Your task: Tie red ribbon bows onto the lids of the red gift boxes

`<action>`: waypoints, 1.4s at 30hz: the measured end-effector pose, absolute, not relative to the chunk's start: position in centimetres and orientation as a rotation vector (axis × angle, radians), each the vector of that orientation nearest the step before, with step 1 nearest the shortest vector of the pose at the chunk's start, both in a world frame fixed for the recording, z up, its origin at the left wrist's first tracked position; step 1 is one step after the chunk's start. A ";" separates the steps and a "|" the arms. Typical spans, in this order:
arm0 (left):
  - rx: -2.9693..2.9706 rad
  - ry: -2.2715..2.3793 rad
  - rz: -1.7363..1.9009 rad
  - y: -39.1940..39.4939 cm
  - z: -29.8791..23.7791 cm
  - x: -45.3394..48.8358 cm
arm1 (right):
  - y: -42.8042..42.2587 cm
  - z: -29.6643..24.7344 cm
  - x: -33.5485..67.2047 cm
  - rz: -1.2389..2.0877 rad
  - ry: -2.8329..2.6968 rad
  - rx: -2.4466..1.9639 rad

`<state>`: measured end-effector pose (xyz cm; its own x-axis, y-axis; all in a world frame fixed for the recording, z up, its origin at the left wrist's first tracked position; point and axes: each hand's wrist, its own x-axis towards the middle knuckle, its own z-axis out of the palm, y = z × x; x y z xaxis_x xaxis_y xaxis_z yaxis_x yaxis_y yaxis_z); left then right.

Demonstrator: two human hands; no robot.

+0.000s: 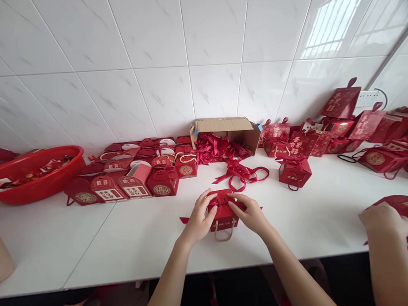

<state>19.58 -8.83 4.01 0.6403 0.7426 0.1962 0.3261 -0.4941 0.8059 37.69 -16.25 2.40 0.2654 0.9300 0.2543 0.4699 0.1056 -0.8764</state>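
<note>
Head view: both hands are on a small red box just below the middle of the frame, sitting on the white table. Left hand and right hand come in from either side, fingers and thumbs bent against its top where there's a dark red ribbon; can't tell if either one is actually pinching it. Twisted rope handle hangs off the front. Right behind it, there's loose ribbon near a cardboard carton stuffed with more. Finished-looking red boxes line up left of center, next to a red basin at the left edge. Someone else's hand is over at lower right.
</note>
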 end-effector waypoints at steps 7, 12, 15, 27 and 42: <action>2.274 0.815 0.621 -8.5 5.0 19.9 | -16.5 3.3 37.5 0.592 -1.382 -1.501; 2.330 0.798 0.629 -8.3 5.6 20.4 | -16.6 3.5 37.4 0.602 -1.379 -1.513; 2.329 0.801 0.632 -8.5 5.7 20.5 | -16.5 3.3 37.5 0.608 -1.370 -1.505; 2.113 0.859 0.577 -8.4 4.4 19.9 | -16.6 2.5 38.0 0.649 -1.369 -1.449; 1.802 1.010 0.478 -7.8 4.8 19.0 | -16.6 2.3 39.3 0.858 -1.185 -1.600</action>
<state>19.01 -7.84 4.84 0.5776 0.8083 -0.1144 0.4240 -0.1773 0.8881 39.33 -16.64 2.27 0.2883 0.9575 -0.0045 0.3031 -0.0957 -0.9482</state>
